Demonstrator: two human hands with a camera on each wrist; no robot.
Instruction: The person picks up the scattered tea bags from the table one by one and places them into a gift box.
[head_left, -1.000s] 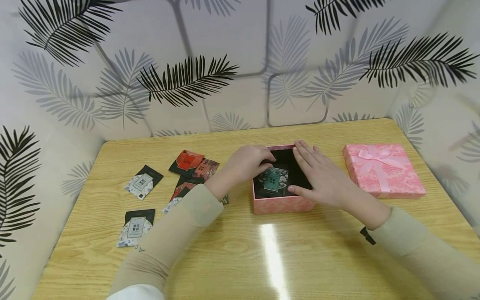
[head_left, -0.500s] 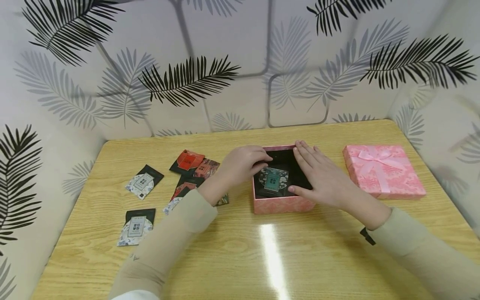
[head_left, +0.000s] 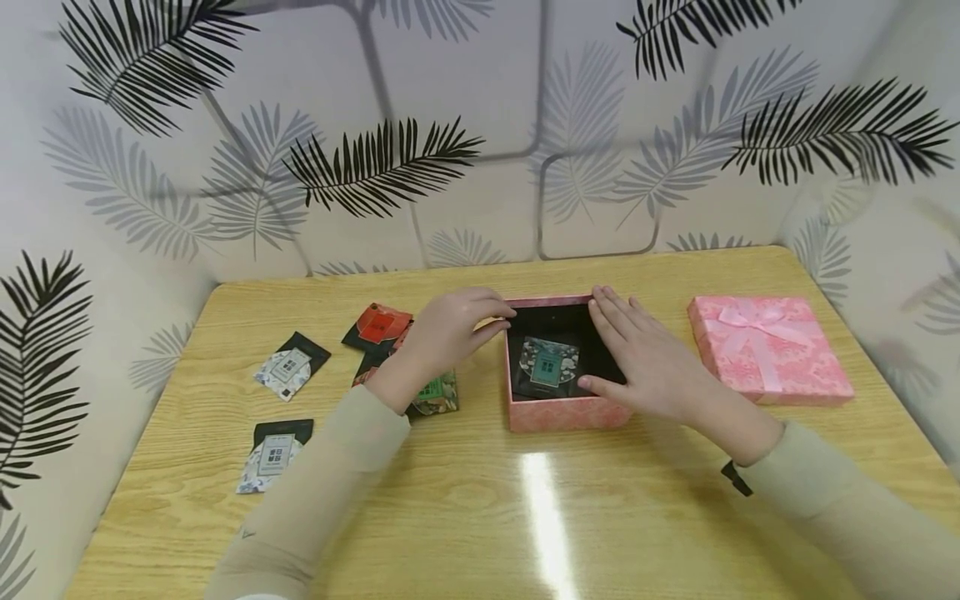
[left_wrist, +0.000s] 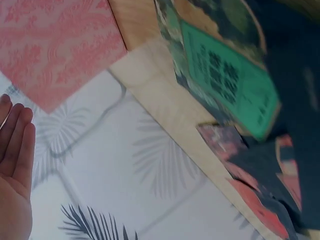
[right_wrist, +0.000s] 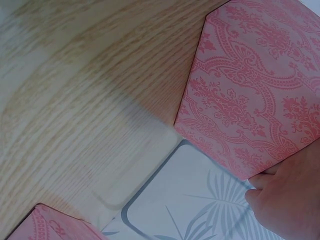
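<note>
Left hand (head_left: 455, 327), thumb and fingers apart, partly hides packets (head_left: 381, 323); right hand (head_left: 654, 357), fingers straight, covers right side of box (head_left: 564, 415).

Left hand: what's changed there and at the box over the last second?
The left hand drew back leftward, from over the box to its left edge, showing more of the green packet on the table. Nothing was visibly taken hold of or let go. The teal packet in the box, the lid and the right hand at the box's right side stayed put.
</note>
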